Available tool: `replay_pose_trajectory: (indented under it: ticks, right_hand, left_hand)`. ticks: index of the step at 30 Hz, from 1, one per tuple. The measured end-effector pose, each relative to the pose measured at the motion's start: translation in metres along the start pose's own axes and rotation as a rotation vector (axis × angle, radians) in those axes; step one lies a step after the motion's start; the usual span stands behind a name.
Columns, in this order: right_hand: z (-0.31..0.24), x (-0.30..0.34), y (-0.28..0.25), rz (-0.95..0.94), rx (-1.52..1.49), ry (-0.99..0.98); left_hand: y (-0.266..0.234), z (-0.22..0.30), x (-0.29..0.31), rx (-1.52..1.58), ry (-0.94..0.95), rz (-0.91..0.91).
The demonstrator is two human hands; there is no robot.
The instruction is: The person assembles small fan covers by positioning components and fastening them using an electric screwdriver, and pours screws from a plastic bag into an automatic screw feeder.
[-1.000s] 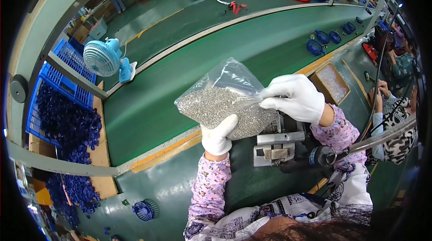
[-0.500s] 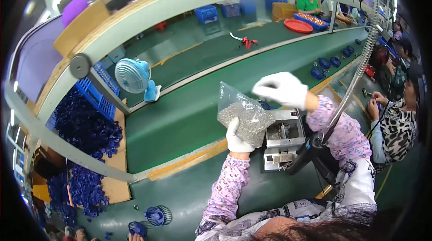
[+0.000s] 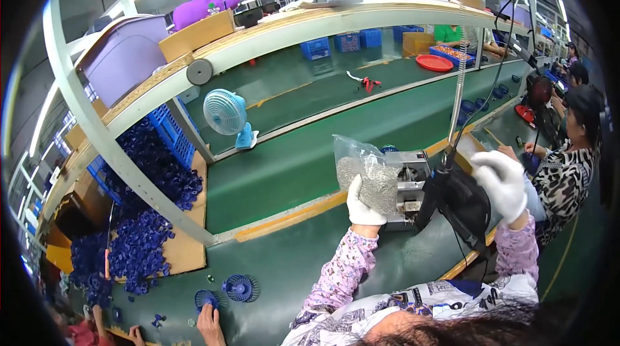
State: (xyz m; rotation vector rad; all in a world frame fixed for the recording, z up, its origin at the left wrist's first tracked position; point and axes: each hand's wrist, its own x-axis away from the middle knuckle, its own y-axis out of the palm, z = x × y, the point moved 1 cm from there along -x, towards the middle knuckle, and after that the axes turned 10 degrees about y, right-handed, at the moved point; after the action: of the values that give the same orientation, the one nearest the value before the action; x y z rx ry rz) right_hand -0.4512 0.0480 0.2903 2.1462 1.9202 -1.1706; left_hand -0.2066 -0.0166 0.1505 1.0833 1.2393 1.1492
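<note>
We count one clear plastic bag (image 3: 367, 175) holding small grey metal parts, one grey machine (image 3: 408, 188) on the green worktop (image 3: 290, 172), and one black hanging tool (image 3: 460, 199). Our left hand (image 3: 363, 207), grip closed, holds the bag above the machine. Our right hand (image 3: 502, 181) hovers beside the tool, grip loosely open, holding nothing

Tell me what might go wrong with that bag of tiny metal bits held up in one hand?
The clear plastic bag of small grey metal parts is held only by the white-gloved left hand, from below, so it could tip or slip and scatter parts over the green bench. The white-gloved right hand is off the bag, beside the hanging black power tool, which might bump the bag.
</note>
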Motion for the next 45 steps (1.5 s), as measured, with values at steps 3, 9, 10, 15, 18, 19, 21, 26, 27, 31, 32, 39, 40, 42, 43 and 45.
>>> replay_pose_trajectory:
  ticks: [3, 9, 10, 15, 18, 19, 21, 26, 27, 31, 32, 39, 40, 42, 43, 45]
  right_hand:
    - [-0.042, -0.01, 0.044, -0.326, 0.317, -0.025]
    - [-0.056, -0.034, 0.109, -0.559, 0.341, -0.102]
    - [-0.061, -0.038, 0.119, -0.676, 0.348, -0.072]
    - [-0.061, -0.044, 0.148, -0.634, 0.178, -0.487]
    - [-0.08, -0.05, 0.148, -0.654, 0.052, -0.365]
    - [-0.086, -0.054, 0.147, -0.695, -0.003, -0.303]
    - [-0.106, -0.063, 0.141, -0.806, -0.091, -0.067]
    - [-0.144, -0.113, 0.121, -0.639, -0.045, -0.311]
    - [-0.14, -0.139, 0.113, -0.386, 0.15, -1.036]
    - [-0.209, -0.146, 0.096, -0.212, 0.635, -1.317]
    - [-0.214, -0.134, 0.104, -0.229, 0.615, -1.281]
    - [-0.295, -0.039, 0.213, -0.343, 0.321, -1.166]
    - [-0.295, -0.047, 0.215, -0.345, 0.303, -1.142]
    - [-0.298, -0.063, 0.218, -0.359, 0.253, -1.094]
    - [-0.301, -0.069, 0.221, -0.37, 0.221, -1.071]
    - [-0.297, -0.085, 0.221, -0.389, 0.171, -1.001]
  left_hand:
    - [0.006, 0.005, 0.021, 0.0, -0.005, -0.069]
    - [0.023, 0.005, 0.061, -0.055, -0.004, -0.202]
    - [0.019, 0.009, 0.066, -0.079, 0.001, -0.18]
    - [0.032, 0.022, 0.082, -0.073, 0.05, -0.123]
    - [0.038, 0.022, 0.089, -0.086, -0.004, -0.147]
    - [0.038, 0.022, 0.091, -0.097, -0.035, -0.182]
    - [0.046, 0.025, 0.1, -0.276, -0.036, -0.299]
    - [-0.012, 0.049, 0.12, -0.587, -0.082, -0.299]
    - [-0.037, 0.052, 0.126, -0.584, -0.125, -0.18]
    - [-0.12, 0.054, 0.161, -0.541, -0.13, 0.133]
    - [-0.119, 0.055, 0.16, -0.468, -0.133, 0.134]
    - [-0.121, 0.076, 0.167, -0.557, -0.053, 0.227]
    - [-0.121, 0.071, 0.165, -0.564, -0.061, 0.215]
    - [-0.127, 0.066, 0.164, -0.557, -0.063, 0.198]
    - [-0.129, 0.065, 0.165, -0.51, -0.044, 0.183]
    - [-0.127, 0.063, 0.164, -0.454, -0.043, 0.165]
